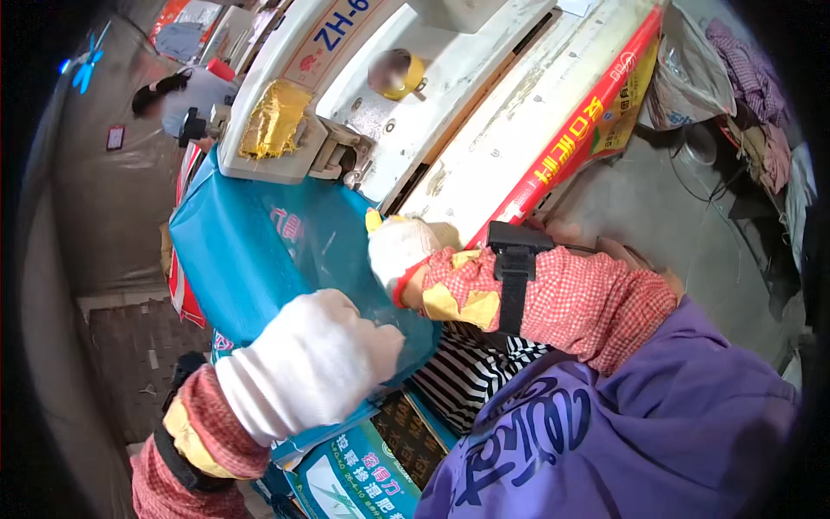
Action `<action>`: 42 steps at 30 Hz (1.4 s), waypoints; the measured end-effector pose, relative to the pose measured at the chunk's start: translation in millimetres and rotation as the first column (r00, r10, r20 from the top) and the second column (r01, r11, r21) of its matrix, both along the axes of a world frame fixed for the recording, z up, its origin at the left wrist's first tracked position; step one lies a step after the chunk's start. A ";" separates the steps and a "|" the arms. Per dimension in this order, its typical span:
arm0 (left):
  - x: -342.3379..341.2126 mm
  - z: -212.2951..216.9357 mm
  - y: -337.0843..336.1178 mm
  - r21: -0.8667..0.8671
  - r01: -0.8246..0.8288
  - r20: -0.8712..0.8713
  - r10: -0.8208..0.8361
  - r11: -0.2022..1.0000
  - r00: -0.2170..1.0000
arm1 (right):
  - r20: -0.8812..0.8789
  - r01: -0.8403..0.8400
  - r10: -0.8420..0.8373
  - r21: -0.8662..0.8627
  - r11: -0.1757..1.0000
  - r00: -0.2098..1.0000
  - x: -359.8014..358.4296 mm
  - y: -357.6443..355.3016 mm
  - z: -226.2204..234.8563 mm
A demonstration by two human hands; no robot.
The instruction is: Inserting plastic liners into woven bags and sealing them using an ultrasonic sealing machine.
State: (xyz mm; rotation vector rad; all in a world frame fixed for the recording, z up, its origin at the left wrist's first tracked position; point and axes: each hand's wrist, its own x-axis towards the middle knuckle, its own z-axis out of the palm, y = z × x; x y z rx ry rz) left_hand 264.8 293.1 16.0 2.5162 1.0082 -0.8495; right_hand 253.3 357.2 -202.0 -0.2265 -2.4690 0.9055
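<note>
A blue plastic sack [251, 251] is spread below the arm of a white sewing machine [354, 164], its far edge running up close to the machine's needle area. My left hand [316, 359], in a white knit glove, is curled closed on the sack's near part. Close to the machine bed, my right hand [402, 249] wears a white glove with yellow at one fingertip. It is closed on the sack's right edge, though most of its fingers are hidden from view.
A long pale table [493, 130] with a red printed covering [562, 147] along its edge extends to the far right. Printed green and white sacks [354, 471] lie near my lap. Another person [194, 95] is at the far left. Cloth and a plastic bag [687, 78] are piled at right.
</note>
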 end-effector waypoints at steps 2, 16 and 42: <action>7.8 -3.1 -0.7 -0.017 0.035 -0.019 -0.035 0.999 0.999 | 0.244 0.500 -0.524 0.159 0.851 0.816 16.9 4.5 14.0; 15.1 -28.6 -43.4 -0.024 -0.163 0.186 0.165 0.986 0.969 | 0.151 0.625 -0.698 0.341 0.702 0.700 -5.8 0.3 29.9; -120.4 13.0 -144.8 0.919 -0.321 0.243 0.311 0.230 0.919 | 0.221 0.370 -0.422 0.242 0.897 0.879 -63.0 33.6 68.9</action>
